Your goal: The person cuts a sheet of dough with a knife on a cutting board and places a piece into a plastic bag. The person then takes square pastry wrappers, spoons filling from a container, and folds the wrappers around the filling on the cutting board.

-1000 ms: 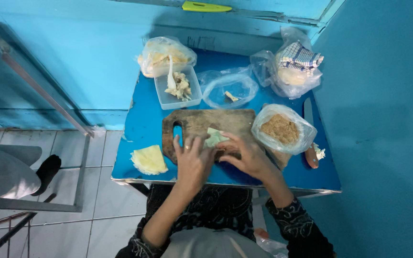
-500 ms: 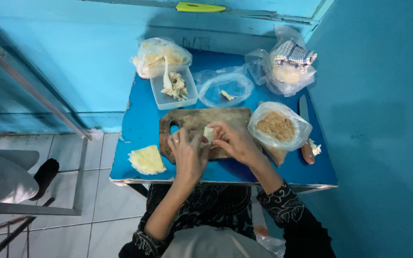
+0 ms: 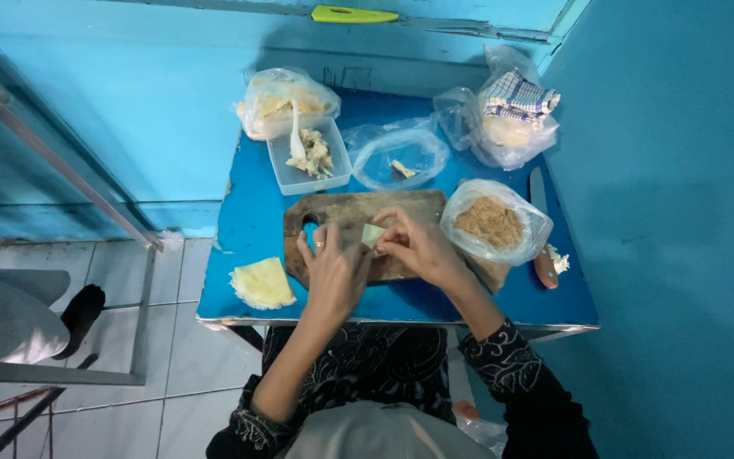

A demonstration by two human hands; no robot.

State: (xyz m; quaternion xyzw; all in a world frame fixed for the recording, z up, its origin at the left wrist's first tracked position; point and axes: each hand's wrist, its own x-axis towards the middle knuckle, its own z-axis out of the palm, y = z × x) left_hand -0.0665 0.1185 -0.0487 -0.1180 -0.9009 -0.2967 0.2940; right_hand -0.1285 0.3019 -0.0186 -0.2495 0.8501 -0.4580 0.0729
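Note:
A small pale wrapper piece lies on a wooden cutting board at the middle of a blue table. My left hand and my right hand are both closed around it, fingertips pinching and folding its edges. A ring shows on my left hand. A stack of pale yellow wrappers lies on the table left of the board. A clear box of shredded filling with a white spoon stands behind the board.
A bag of brown crumbs sits right of the board, with a knife beside it. Plastic bags and a bag holding a checked cloth line the back. A blue wall stands close on the right; a grey chair is at left.
My hands have shifted slightly toward the board's middle while working the wrapper piece. The view has tilted a little; the other things on the table have not moved.

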